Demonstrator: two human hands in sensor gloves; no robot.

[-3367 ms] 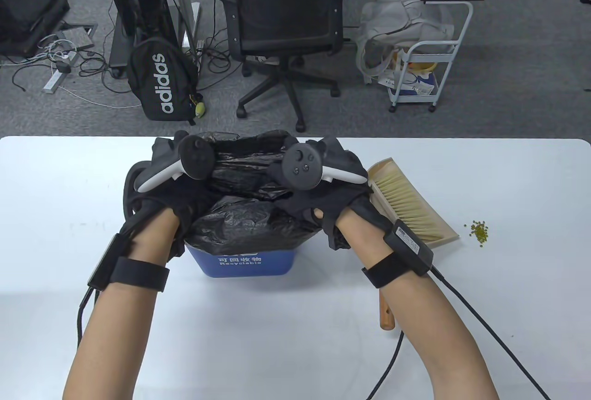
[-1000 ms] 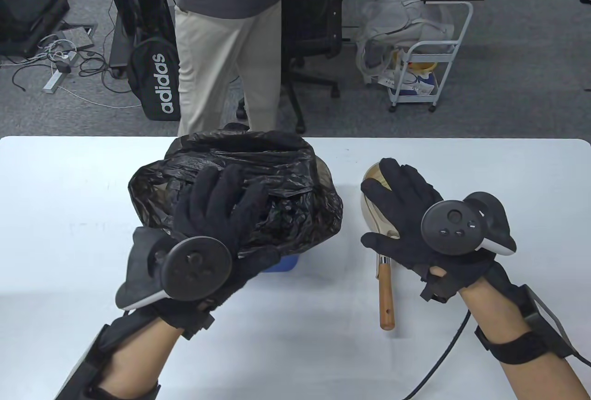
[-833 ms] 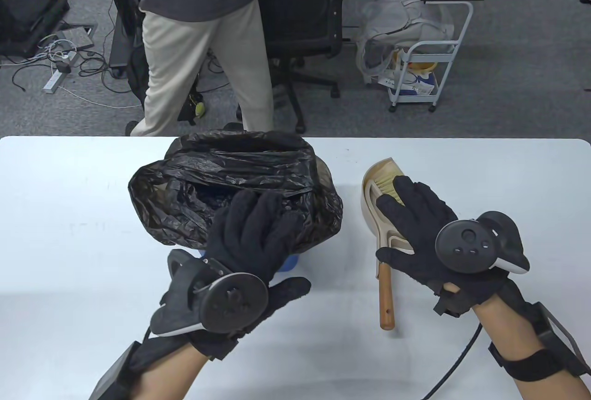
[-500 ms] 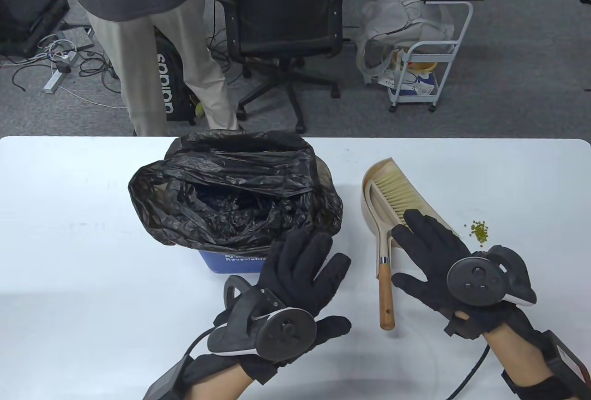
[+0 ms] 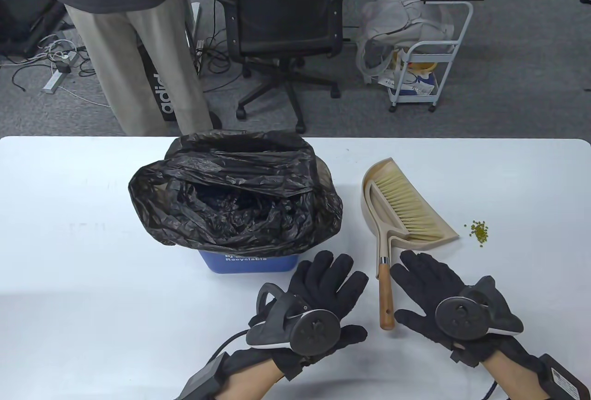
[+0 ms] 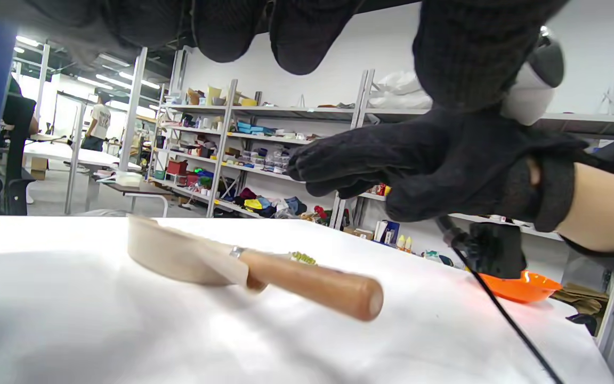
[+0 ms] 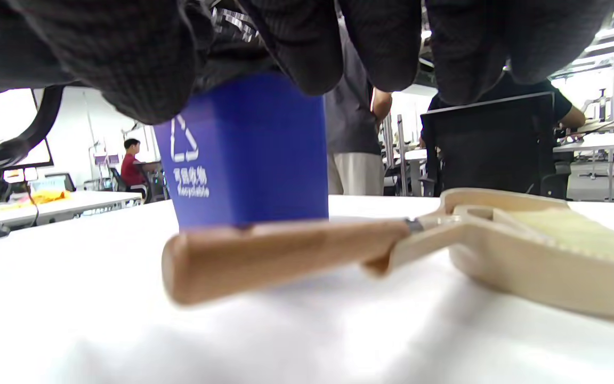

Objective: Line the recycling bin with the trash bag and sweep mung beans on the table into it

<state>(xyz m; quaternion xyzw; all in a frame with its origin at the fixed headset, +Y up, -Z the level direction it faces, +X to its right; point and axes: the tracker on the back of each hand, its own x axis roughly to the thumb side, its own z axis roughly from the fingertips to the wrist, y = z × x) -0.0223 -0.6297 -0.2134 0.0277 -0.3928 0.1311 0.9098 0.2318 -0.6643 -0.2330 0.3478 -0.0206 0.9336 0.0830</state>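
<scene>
Both the left hand [image 5: 323, 298] and right hand [image 5: 438, 298] hover with fingers spread, holding nothing, flanking the brush [image 5: 392, 234] handle. The mung beans [image 5: 479, 231] sit beside the dustpan [image 5: 443, 231]; lifting it carelessly could scatter them. The trash bag [image 5: 235, 192] seems loosely draped over the recycling bin [image 5: 249, 262] and may slip.

Bare table [image 5: 92, 280] lies open left of the lined recycling bin [image 5: 249, 262]. A narrow gap separates bin from dustpan [image 5: 369, 215]. The brush handle [image 5: 386, 298] lies between both spread hands; mung beans [image 5: 479, 231] sit unobstructed beyond.
</scene>
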